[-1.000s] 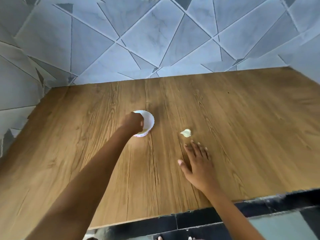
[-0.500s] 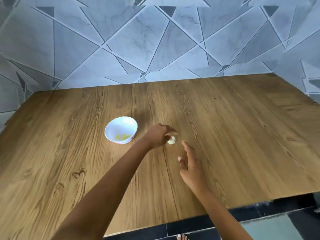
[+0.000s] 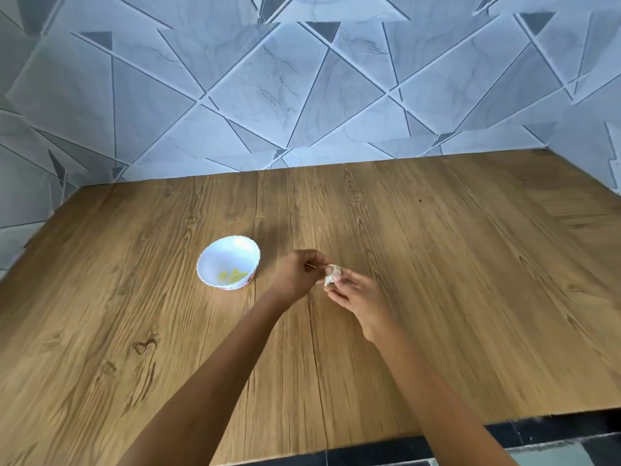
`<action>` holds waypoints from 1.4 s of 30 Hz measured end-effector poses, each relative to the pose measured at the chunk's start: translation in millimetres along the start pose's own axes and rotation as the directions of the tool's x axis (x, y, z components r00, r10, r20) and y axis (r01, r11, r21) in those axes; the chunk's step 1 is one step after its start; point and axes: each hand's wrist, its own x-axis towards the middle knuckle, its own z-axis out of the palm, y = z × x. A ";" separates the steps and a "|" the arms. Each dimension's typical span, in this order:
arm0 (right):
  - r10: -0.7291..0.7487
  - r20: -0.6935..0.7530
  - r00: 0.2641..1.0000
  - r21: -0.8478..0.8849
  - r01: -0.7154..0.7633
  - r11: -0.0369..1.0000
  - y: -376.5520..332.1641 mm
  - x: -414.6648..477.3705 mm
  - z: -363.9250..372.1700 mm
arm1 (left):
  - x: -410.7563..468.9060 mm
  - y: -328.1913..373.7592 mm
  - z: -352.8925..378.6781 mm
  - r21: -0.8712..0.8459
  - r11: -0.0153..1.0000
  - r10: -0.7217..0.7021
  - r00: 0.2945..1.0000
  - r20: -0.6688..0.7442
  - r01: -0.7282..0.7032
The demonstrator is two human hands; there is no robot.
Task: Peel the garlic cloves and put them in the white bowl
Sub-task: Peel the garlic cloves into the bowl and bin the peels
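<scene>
The left hand [image 3: 295,274] and right hand [image 3: 356,294] together pinched a small pale garlic clove [image 3: 331,276] just above the brown wood-grain table [image 3: 437,297]. A white scalloped bowl [image 3: 215,260] holding yellowish peeled cloves [image 3: 233,275] stood near them, to their left.

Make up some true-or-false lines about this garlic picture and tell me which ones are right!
1. The left hand and the right hand both pinch the small pale garlic clove. True.
2. The round white scalloped bowl holds nothing. False: yellowish peeled pieces lie in it.
3. The bowl stands on the brown wooden table, to the left of both hands. True.
4. The clove lies untouched on the table. False: both hands have it in their grip.
5. The left hand touches the bowl. False: bare table shows between them.
</scene>
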 end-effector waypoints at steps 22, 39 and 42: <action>-0.065 0.112 0.992 -0.269 0.093 0.959 -13.6 14.4 -8.8 | -10.0 -0.6 -13.7 -0.283 0.926 -0.258 0.966 0.011 0.250; -0.465 0.280 0.840 -0.886 0.412 0.211 6.8 21.8 -4.1 | -77.1 -8.3 -30.0 -0.444 0.831 -0.361 0.932 0.029 0.335; -0.539 0.350 0.766 -0.853 0.499 0.155 12.3 -7.0 -3.9 | -94.3 -11.7 -27.9 -0.387 0.853 -0.385 0.923 -0.012 0.350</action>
